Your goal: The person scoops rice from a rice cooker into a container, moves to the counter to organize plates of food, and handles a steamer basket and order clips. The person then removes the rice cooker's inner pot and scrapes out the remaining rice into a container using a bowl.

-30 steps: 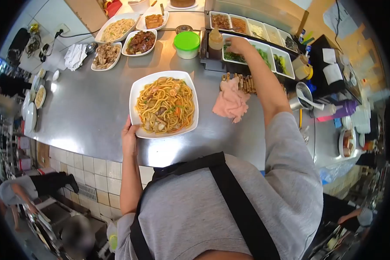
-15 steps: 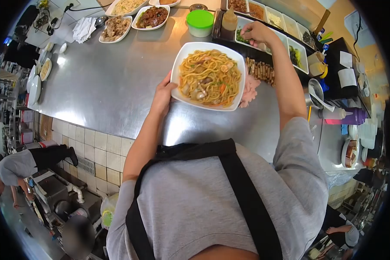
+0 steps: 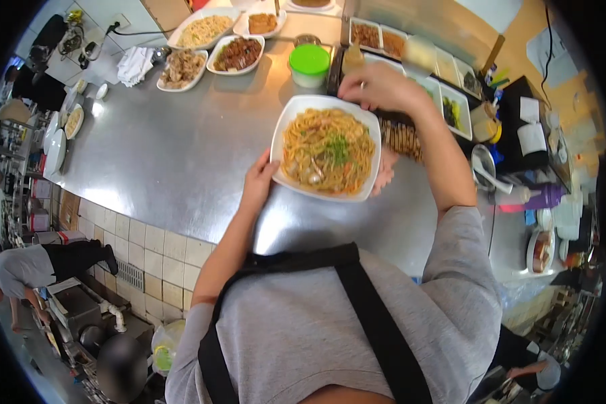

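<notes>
Head view: left hand (image 3: 259, 180) grips noodle plate (image 3: 286, 128); right hand (image 3: 377, 87) seemingly pinched above it

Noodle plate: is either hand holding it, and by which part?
Left hand grips the white noodle plate at its left rim. Right hand hovers at the far rim; any hold unclear.

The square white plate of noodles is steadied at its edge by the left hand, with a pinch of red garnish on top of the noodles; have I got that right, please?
Not quite: the head view shows the garnish on the noodles is green, not red. The rest stands: the left hand steadies the square white plate of noodles at its edge.
</notes>
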